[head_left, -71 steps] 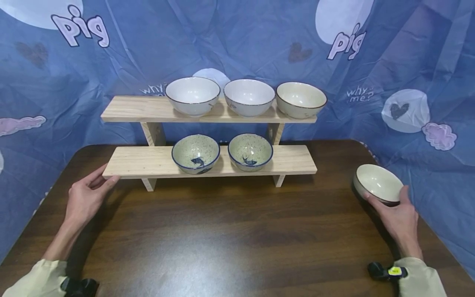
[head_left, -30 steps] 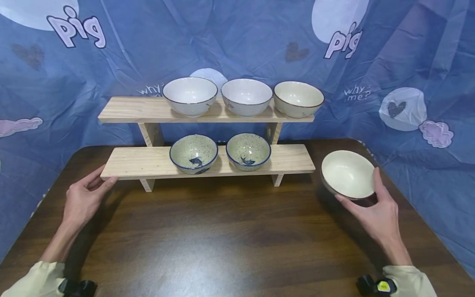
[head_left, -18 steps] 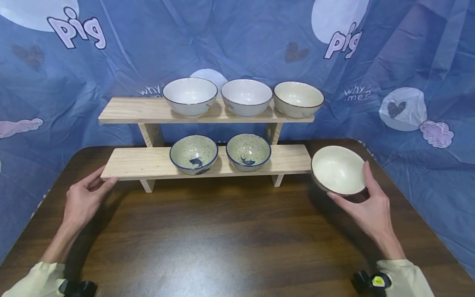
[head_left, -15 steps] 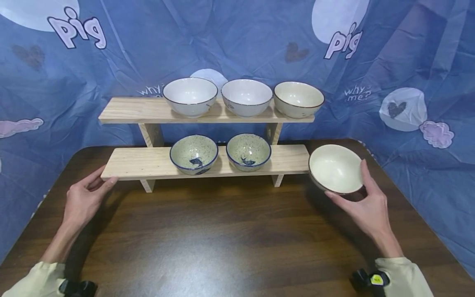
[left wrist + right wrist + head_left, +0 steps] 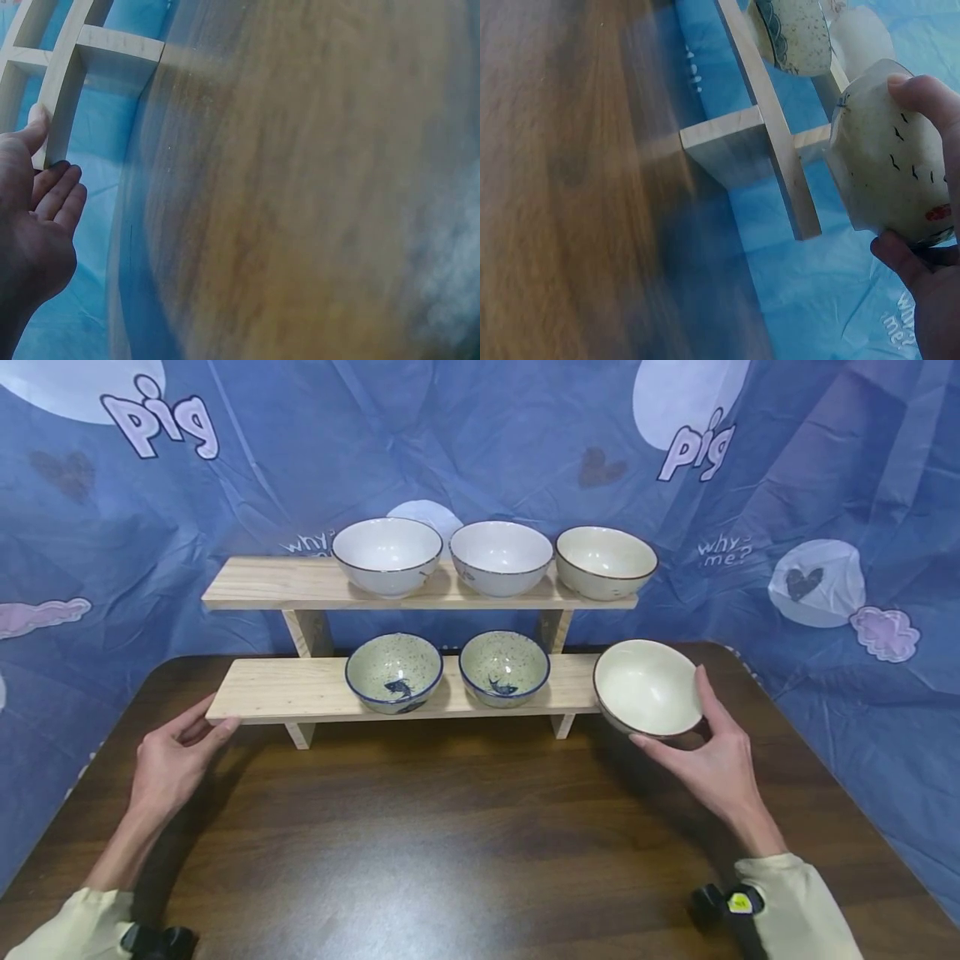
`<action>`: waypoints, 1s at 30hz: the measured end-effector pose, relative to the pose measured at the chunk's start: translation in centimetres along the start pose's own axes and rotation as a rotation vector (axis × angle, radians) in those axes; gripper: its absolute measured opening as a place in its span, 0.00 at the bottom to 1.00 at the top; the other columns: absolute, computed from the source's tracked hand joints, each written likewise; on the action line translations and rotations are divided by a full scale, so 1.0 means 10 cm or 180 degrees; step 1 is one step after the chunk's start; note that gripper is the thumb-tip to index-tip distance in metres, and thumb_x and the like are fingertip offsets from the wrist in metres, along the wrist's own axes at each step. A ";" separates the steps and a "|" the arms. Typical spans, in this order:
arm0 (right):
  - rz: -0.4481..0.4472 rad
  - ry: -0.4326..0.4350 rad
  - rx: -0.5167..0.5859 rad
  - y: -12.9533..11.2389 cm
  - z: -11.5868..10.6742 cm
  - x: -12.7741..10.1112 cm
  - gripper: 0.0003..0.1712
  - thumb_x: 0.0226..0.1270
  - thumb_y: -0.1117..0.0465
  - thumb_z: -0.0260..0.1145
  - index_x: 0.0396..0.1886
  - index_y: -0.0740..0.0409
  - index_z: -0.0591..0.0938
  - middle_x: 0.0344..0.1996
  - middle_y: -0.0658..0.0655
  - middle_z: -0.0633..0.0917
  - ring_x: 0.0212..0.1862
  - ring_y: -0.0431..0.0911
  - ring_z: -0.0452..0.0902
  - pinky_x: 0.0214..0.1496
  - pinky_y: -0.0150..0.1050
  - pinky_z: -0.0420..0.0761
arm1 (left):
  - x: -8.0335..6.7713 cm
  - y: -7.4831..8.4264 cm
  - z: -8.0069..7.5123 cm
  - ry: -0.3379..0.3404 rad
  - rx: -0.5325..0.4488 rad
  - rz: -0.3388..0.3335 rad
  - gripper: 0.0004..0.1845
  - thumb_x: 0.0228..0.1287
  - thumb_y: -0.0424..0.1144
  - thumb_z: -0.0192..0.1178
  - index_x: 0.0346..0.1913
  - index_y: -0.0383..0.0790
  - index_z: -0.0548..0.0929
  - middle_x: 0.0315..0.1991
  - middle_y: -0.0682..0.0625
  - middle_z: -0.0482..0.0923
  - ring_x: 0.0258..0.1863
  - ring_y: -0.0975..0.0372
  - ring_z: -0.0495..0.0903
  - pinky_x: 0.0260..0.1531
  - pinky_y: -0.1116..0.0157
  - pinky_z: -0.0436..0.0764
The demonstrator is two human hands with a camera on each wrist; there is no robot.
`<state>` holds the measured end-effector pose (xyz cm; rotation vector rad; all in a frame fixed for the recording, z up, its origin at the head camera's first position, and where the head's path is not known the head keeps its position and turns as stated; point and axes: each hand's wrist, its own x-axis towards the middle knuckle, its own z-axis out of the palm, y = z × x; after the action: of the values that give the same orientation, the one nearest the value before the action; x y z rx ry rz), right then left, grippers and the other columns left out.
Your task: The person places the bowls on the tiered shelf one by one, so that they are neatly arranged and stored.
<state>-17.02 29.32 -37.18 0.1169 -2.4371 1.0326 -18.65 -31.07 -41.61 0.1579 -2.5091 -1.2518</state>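
Observation:
A cream bowl with a dark rim (image 5: 647, 687) is in my right hand (image 5: 712, 768), thumb at its near side and fingers round its right side. In the head view it overlaps the right end of the lower shelf board; the right wrist view shows the bowl (image 5: 892, 157) tilted, with dark marks and a red patch outside. My left hand (image 5: 176, 760) pinches the left end of the wooden two-tier rack (image 5: 281, 689), thumb on one face and fingers beneath. Two speckled blue-rimmed bowls, a left one (image 5: 394, 672) and a right one (image 5: 504, 668), stand on the lower board.
On the upper board (image 5: 270, 581) stand a white bowl (image 5: 387, 556), a second white bowl (image 5: 501, 558) and a cream bowl (image 5: 606, 562). The rack rests on a dark wooden table (image 5: 420, 827). A blue printed cloth (image 5: 487, 435) hangs behind and beside it.
My right hand has carried the cream bowl leftward and away from me, from the table's right side to the lower board's right end. The left hand stays on the rack.

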 end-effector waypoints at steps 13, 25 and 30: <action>0.0085 -0.0189 0.0337 0.01 0.19 0.14 0.61 0.43 0.53 0.81 0.75 0.43 0.54 0.70 0.56 0.63 0.56 0.53 0.72 0.46 0.19 0.68 | 0.00 -0.01 0.01 -0.0019 -0.0005 -0.0002 0.34 0.61 0.51 0.64 0.67 0.40 0.70 0.55 0.33 0.72 0.41 0.83 0.73 0.33 0.84 0.70; 0.0152 -0.0304 0.0197 -0.01 0.29 0.23 0.61 0.44 0.47 0.80 0.75 0.46 0.54 0.70 0.58 0.63 0.55 0.51 0.73 0.50 0.37 0.74 | 0.00 0.00 0.00 -0.0020 -0.0032 0.0001 0.34 0.62 0.50 0.64 0.67 0.40 0.70 0.55 0.33 0.72 0.41 0.83 0.73 0.34 0.85 0.69; 0.0119 -0.0285 0.0221 -0.02 0.31 0.26 0.61 0.44 0.48 0.80 0.75 0.46 0.55 0.69 0.58 0.64 0.53 0.51 0.74 0.47 0.27 0.72 | 0.00 0.01 0.00 -0.0025 -0.0041 0.0001 0.33 0.62 0.50 0.64 0.67 0.41 0.70 0.55 0.33 0.73 0.42 0.83 0.73 0.34 0.85 0.69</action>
<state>-20.50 27.27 -37.71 0.1441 -2.4925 1.1518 -18.63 -31.07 -41.54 0.1495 -2.5071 -1.2706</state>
